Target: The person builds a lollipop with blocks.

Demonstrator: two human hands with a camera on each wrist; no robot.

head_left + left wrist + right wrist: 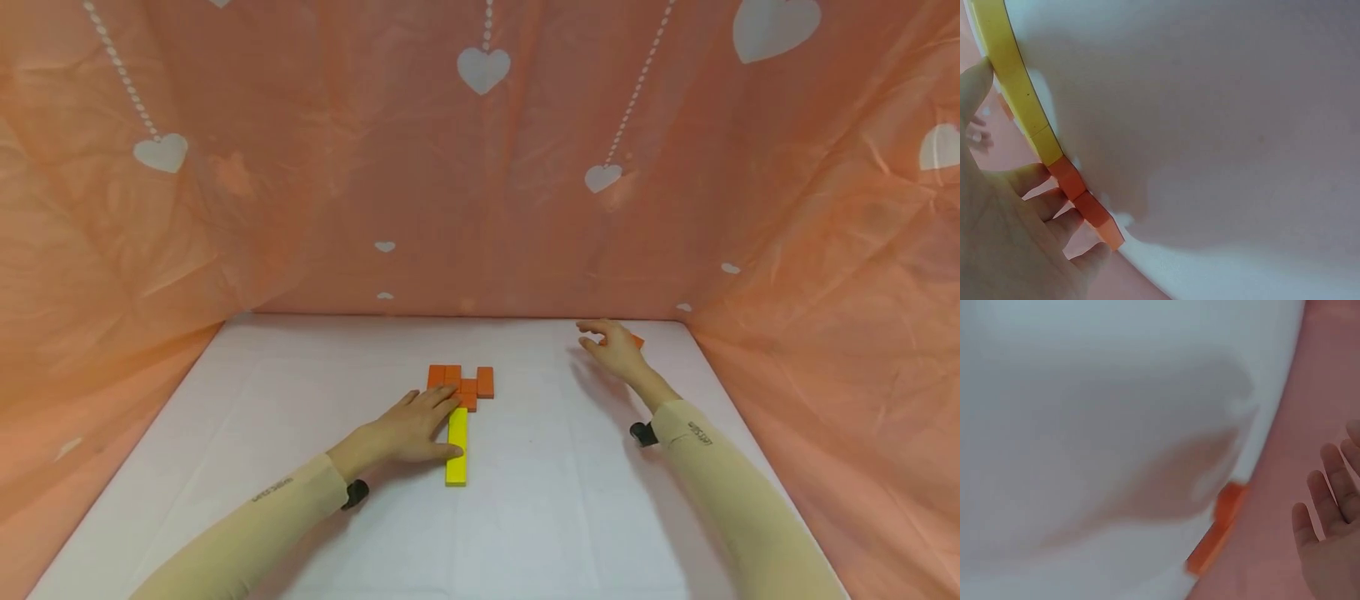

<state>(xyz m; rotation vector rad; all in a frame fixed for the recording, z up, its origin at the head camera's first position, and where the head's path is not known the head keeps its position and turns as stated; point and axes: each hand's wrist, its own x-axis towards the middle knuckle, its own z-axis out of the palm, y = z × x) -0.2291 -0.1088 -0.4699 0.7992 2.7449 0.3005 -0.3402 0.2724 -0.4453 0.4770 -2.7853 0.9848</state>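
Note:
A long yellow block (456,473) lies on the white tabletop, pointing away from me, with a group of small orange blocks (437,375) at its far end. My left hand (408,429) rests over them from the left. Its thumb (977,84) is at the yellow block's side, and its spread fingers reach the orange blocks (1094,209). One orange block (486,382) stands at the group's right side. At the back right, my right hand (618,350) hovers with loosely extended fingers, partly hiding other orange blocks (637,342). The right wrist view shows these orange blocks (1210,547) apart from its fingers.
A white cloth (540,517) covers the table. Pink-orange drapes with white hearts hang as a back wall (480,192) and along both sides. Dark wrist cameras (355,494) sit beneath both sleeves.

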